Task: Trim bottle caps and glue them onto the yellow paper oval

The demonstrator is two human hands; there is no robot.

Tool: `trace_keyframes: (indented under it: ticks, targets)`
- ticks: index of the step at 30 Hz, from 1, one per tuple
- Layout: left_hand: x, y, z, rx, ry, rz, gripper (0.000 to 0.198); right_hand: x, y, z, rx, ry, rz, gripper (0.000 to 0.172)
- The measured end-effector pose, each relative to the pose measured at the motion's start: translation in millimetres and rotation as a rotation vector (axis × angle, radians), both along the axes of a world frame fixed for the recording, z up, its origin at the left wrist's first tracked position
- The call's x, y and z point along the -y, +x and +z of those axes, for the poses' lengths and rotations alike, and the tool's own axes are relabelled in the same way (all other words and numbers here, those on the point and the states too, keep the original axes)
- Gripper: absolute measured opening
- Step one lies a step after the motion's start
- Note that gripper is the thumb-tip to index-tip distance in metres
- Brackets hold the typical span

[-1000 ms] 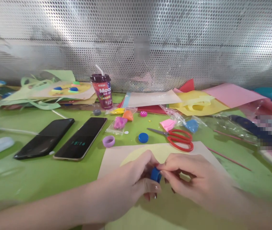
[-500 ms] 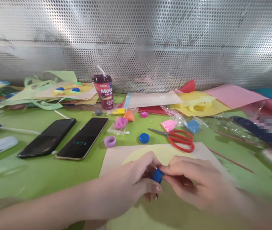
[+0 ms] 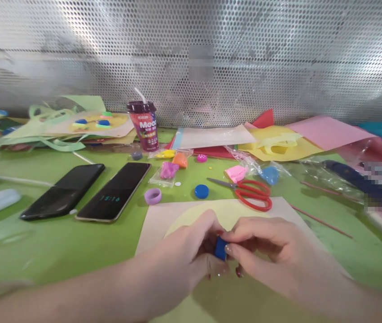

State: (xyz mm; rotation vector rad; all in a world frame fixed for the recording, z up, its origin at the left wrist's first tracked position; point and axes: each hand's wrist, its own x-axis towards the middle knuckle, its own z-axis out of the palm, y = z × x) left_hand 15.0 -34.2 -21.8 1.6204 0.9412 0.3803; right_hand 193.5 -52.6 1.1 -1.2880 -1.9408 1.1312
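A small blue piece [image 3: 221, 248], perhaps modelling clay or a cap, is pinched between my two hands above the paper. My left hand [image 3: 194, 251] grips it from the left, fingers curled behind it. From the right, my right hand [image 3: 271, 251] has its thumb and index finger pressed on the piece's edge. Under the hands lies a sheet of paper [image 3: 153, 224] with a pale yellow rounded shape on it. Just past the paper are a round blue disc [image 3: 202, 191], a lilac ring [image 3: 152, 196] and red-handled scissors [image 3: 253, 195].
Two phones [image 3: 115, 193] [image 3: 64, 190] lie at the left. A drink cup [image 3: 145, 128] with a straw stands at the back. Bagged clay lumps, pink [image 3: 236, 173], blue [image 3: 270, 175] and purple [image 3: 169, 170], lie mid-table. Coloured paper [image 3: 325, 132] lines the perforated metal wall [image 3: 177, 40].
My right thumb and fingers have shifted on the blue piece, which has turned to stand more upright. The view has tilted slightly; other things stay in place.
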Motion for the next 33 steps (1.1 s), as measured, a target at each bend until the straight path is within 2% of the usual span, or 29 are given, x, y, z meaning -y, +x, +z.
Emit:
trace_keyframes:
  ticks: [11,19,25,33]
  targets:
    - [0.2,0.0,1.7,0.034,0.017,-0.008,0.009,3.4,-2.9,-0.1,0.037,-0.006,-0.033,0.017]
    - [1.5,1.0,2.9,0.160,-0.084,-0.027,0.012,0.3,-0.1,-3.0,-0.117,-0.178,-0.037,0.014]
    - [-0.3,-1.1,6.5,0.079,-0.048,-0.045,0.012,0.8,3.1,-2.3,-0.047,-0.055,0.010,0.013]
    - [0.6,-1.0,8.1,0.068,-0.048,-0.049,0.012,-3.5,3.4,2.3,0.020,-0.079,0.051,0.016]
